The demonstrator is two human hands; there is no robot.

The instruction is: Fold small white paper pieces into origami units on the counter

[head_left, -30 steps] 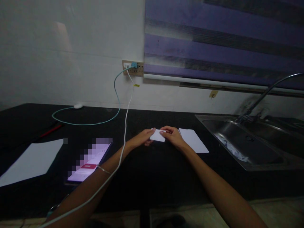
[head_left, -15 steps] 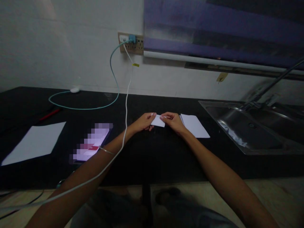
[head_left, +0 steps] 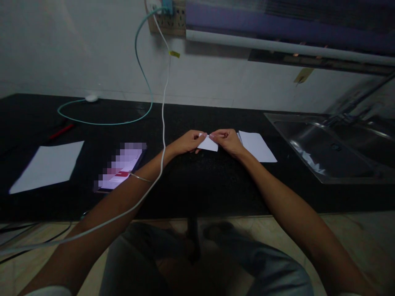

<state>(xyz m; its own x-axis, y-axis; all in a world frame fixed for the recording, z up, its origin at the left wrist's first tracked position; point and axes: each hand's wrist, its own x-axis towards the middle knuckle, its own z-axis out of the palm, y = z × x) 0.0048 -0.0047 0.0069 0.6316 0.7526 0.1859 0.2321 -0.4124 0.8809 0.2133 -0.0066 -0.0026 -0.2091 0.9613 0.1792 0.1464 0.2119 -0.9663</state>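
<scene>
A small piece of white paper (head_left: 208,143) is held just over the black counter, pinched from both sides. My left hand (head_left: 191,142) grips its left edge, thumb on top and fingers beneath. On the other side, my right hand (head_left: 226,141) is closed on the upper right edge between thumb and fingers. Right behind that hand lies a stack of white sheets (head_left: 258,147), its left edge partly covered. To the left of my left forearm, a phone (head_left: 123,168) with a lit screen rests on the counter.
Another white sheet (head_left: 49,166) lies far left, near a red pen-like object (head_left: 61,131). A white cable (head_left: 163,119) hangs from the wall socket (head_left: 173,18) across my left arm. A teal cable (head_left: 101,123) loops behind. A metal sink (head_left: 321,148) is at right.
The view has tilted down, so everything sits higher in the picture. Both hands keep hold of the paper, whose angle has shifted slightly, with its upper corner now more pointed.
</scene>
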